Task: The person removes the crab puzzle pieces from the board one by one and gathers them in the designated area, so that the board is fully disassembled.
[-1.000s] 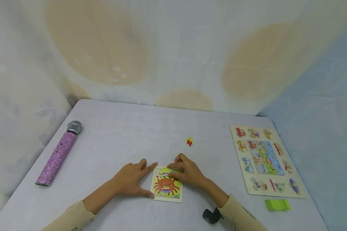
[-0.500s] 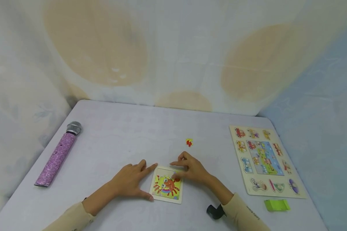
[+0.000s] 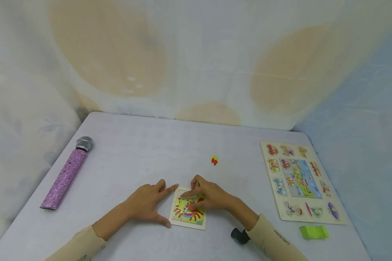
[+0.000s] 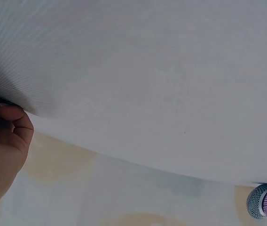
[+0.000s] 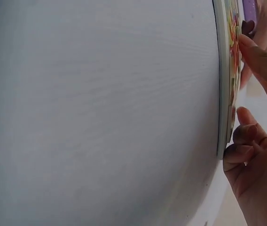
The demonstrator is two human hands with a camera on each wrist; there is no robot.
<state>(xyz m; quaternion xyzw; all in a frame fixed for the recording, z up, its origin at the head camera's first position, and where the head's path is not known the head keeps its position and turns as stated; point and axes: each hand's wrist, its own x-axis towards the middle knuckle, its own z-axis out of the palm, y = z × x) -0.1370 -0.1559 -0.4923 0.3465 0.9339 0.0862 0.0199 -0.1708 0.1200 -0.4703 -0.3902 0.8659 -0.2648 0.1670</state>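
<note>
Crab puzzle (image 3: 186,216) is on the counter (image 3: 143,145), square in front of you, between your two hands. Your left hand (image 3: 147,203) isn't grasping: thumb and index are spread wide, tips at the two left corners of the pale frame (image 3: 188,224). Reads as a brace against skidding, spread so the digits stay off the picture. Your right hand (image 3: 213,195) comes over from the right side, thumb and index stretched apart, tips on the pieces, other fingers tucked by the edge. No piece shows lifted between them, so I'd call it released and pressing or aligning, not pinching; the wrist view is too edge-on to show more. Loose red-and-yellow piece (image 3: 214,160) lies beyond the right hand, probably parked there for an easy reach without crowding the frame. Microphone (image 3: 67,174) far left; vehicle board (image 3: 302,181) and green block (image 3: 314,232) right, all well apart, so your elbows have room. Watch the black object (image 3: 240,236): it's just beside your right sleeve, partly covered, easily nudged.
</note>
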